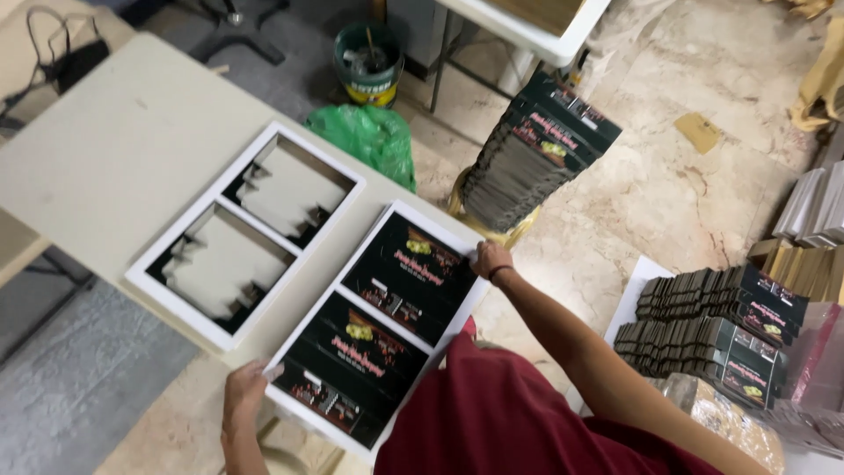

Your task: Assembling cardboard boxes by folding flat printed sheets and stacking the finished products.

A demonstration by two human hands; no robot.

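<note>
The person is holding a printed die-cut sheet [382,321], black with two box blanks and a white border, lying flat on the beige table [114,167] at its near corner, partly overhanging the edge. The left hand [243,391] is gripping the sheet's near-left edge, fingers closed on the border. The right hand [491,260] is pinching the far-right edge; fingertips are hidden under the border, but the hand looks clamped on it.

Judging the sheet: thin card, light, stiff enough to stay flat but likely bending if lifted by one side; the pre-cut blanks could tear loose, so taking hold at opposite white borders seems safest.

Just left of the sheet, an emptied white frame [242,233] is lying with two cut-out holes showing grey. Beyond the sheet, a tall stack of flat black cartons [536,149] is standing on the floor. A green plastic bag [374,136] is bulging behind the table; contents unclear. Behind that, a green bucket [367,57] is holding a stick and debris. Right of the sheet, more carton stacks [712,330] are sitting in rows.
</note>
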